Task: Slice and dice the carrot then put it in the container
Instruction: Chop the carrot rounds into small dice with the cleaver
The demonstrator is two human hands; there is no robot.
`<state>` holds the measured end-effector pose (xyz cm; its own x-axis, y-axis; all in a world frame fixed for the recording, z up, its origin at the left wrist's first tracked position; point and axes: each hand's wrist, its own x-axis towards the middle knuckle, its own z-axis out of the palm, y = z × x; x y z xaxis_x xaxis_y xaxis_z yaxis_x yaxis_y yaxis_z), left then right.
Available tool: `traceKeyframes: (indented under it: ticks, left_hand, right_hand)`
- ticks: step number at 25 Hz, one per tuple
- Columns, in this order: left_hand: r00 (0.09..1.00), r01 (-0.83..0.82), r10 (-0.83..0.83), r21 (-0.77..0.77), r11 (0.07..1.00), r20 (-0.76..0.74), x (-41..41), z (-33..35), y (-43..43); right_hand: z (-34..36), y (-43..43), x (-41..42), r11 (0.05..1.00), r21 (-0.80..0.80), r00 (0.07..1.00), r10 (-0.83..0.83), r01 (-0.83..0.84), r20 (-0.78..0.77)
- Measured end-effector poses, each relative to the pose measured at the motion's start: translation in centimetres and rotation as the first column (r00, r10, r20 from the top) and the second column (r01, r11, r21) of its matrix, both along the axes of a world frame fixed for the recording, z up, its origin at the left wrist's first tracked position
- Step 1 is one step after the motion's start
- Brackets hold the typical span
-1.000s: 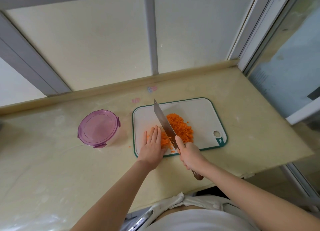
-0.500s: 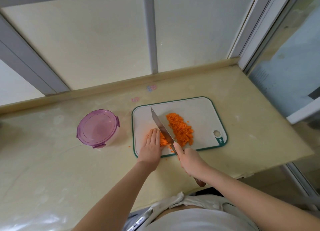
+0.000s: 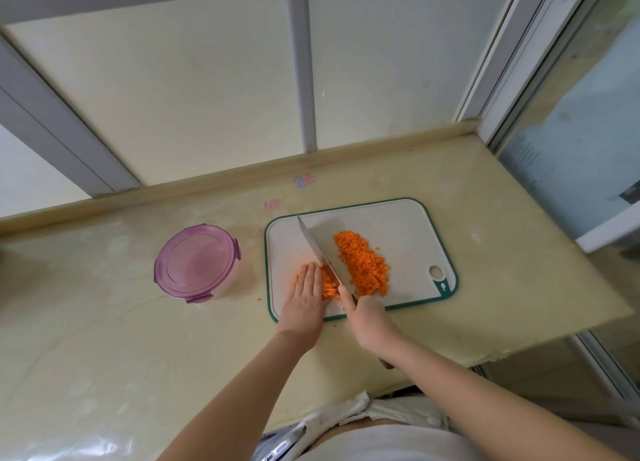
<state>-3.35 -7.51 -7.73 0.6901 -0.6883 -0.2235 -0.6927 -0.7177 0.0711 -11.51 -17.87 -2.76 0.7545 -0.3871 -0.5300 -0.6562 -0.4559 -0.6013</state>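
Here, at a pale yellow tabletop (image 3: 104, 339) below a window, a person cuts carrot on a white cutting board (image 3: 398, 225) edged in green. The left grip (image 3: 304, 298), a bare hand with fingers straight and pressed together, lies flat on a small bunch of carrot strips (image 3: 328, 284) near the board's near left corner, holding them down. The right grip (image 3: 369, 318) is curled round the handle of a knife (image 3: 318, 249), with the forefinger stretched forward toward the blade. The brown butt of the handle shows below the wrist. The blade runs diagonally away from the person, its edge down at the right-hand end of the strips, just beside the left fingertips. Its tip points toward the board's far left corner. To the right of the blade, a long heap of diced carrot (image 3: 363, 266) lies on the middle of the board, apart from the strips. A round container (image 3: 197, 263) with its purple lid on stands on the tabletop left of the board, near it but not touching. A stray orange crumb (image 3: 259, 299) lies on the tabletop between container and board.
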Motion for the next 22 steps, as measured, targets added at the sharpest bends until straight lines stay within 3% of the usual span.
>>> traceKeyframes:
  ticks: [10,18,22]
  left_hand:
    - [0.999,-0.034,0.034,0.016,0.999,-0.019,-0.1,0.1,-0.3]
    - [1.0,-0.025,0.026,0.082,0.996,-0.002,0.2,1.1,0.3]
    - [0.999,-0.032,0.032,0.034,0.999,-0.005,0.3,1.4,0.7]
  right_hand:
    - [1.3,-1.3,0.3,0.976,0.167,0.987,-0.153,0.142,0.053]
    - [2.9,-1.3,-1.3,0.964,0.223,0.989,-0.148,0.144,0.002]
    - [2.8,-1.0,-1.6,0.957,0.25,0.989,-0.144,0.145,-0.019]
